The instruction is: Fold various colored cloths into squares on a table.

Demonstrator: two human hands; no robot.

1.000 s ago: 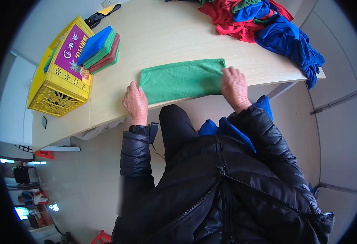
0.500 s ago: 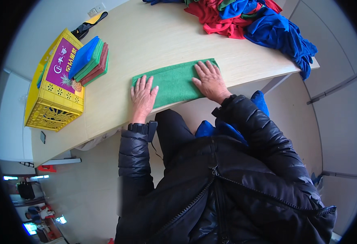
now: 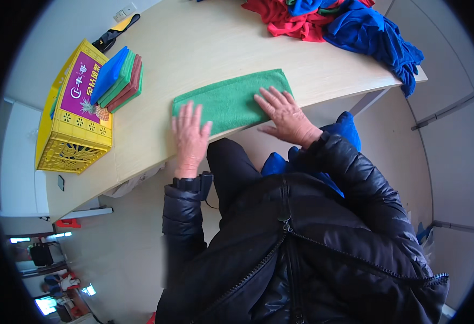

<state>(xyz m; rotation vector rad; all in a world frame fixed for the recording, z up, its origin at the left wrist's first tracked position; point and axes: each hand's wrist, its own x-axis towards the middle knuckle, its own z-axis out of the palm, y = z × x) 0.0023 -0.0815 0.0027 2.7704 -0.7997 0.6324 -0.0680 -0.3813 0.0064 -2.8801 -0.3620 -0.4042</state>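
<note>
A green towel (image 3: 231,102), folded into a long flat strip, lies along the near edge of the table. Over its left end is my left hand (image 3: 190,137), fingers stretched out and spread. My right hand (image 3: 290,117) is at the towel's right part, its fingers extended and apart and its thumb over the table's edge. Neither hand grips anything. Whether the fingertips touch the cloth or hover just above it, I cannot tell.
To the left stands a yellow plastic crate (image 3: 75,154), with a stack of folded blue, green and reddish cloths (image 3: 119,81) beside it. A heap of loose red and blue cloths (image 3: 364,38) covers the far right corner. Blue cloth (image 3: 346,135) hangs below the table's edge.
Both hands have drawn back toward me from the towel, uncovering more of it. Earlier they lay flat on its two ends. The towel stays folded the same way.
</note>
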